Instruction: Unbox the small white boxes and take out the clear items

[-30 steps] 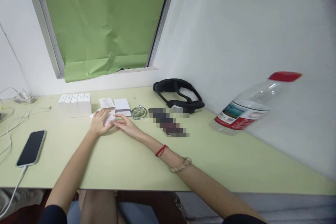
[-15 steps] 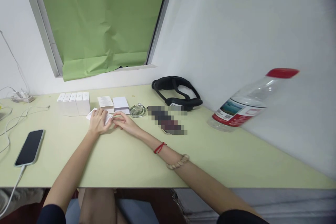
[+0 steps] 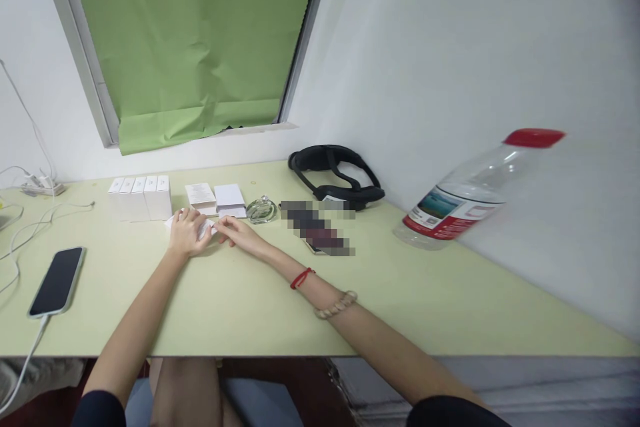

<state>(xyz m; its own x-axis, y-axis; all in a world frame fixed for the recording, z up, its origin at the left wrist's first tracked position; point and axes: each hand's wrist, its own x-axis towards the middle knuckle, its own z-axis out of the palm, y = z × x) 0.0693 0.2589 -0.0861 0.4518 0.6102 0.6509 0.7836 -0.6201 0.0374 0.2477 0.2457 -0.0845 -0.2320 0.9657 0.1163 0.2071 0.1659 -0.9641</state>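
Note:
A flat white piece of card or paper (image 3: 205,229) lies under my left hand (image 3: 187,233), whose fingers wrap over it. My right hand (image 3: 237,235) is at its right end, thumb and fingertips closed on the edge. Just behind the hands stand two small white boxes, one on the left (image 3: 201,197) and one on the right (image 3: 230,199). A row of several white boxes (image 3: 141,199) stands to their left. Right of the boxes sits a clear glass dish (image 3: 261,210).
A phone (image 3: 57,281) on a white cable lies at the left. A black headset (image 3: 336,177), a blurred-out flat object (image 3: 317,229) and a large red-capped bottle (image 3: 450,203) are on the right. A power strip (image 3: 43,188) sits at the back left of the table (image 3: 240,320).
My right fingers have drawn closer together at the right end of the white piece. The left hand has barely moved.

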